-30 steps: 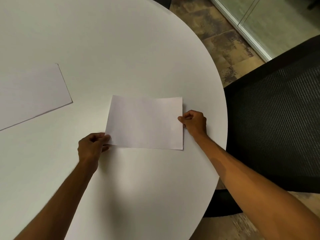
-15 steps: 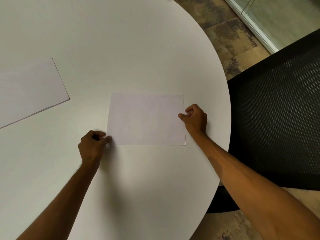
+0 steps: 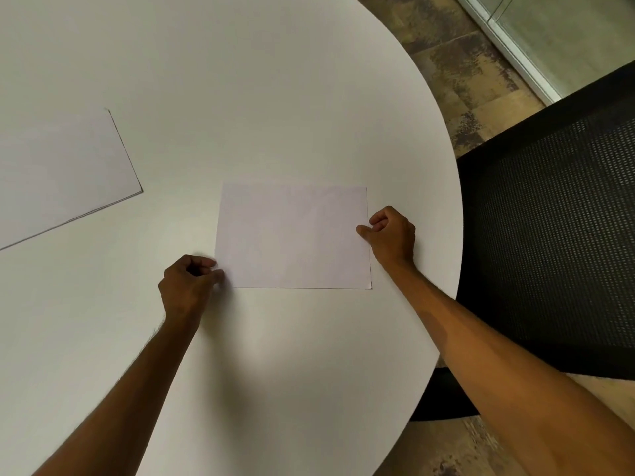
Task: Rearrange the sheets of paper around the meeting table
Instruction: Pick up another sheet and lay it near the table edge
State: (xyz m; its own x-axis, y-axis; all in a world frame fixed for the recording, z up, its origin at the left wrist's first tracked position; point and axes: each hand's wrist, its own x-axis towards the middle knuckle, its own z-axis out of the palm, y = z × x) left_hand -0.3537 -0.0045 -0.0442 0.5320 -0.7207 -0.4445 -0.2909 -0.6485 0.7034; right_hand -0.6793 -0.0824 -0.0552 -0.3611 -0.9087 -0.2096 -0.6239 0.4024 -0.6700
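A white sheet of paper [image 3: 293,237] lies flat on the round white meeting table [image 3: 240,80], near its right edge. My left hand [image 3: 187,286] is at the sheet's near left corner, fingers curled, with the thumb covering that corner. My right hand [image 3: 391,237] is at the middle of the sheet's right edge, fingers curled, with the thumb tip resting on the edge. A second white sheet [image 3: 58,176] lies at an angle at the left of the table, partly cut off by the frame.
A black mesh office chair [image 3: 549,235] stands close against the table's right edge. Beyond it are patterned brown floor [image 3: 464,63] and a glass partition [image 3: 567,36] at the top right.
The sheet, held slightly raised between both hands a second ago, has come down flat on the table. Both hands have stayed at its edges.
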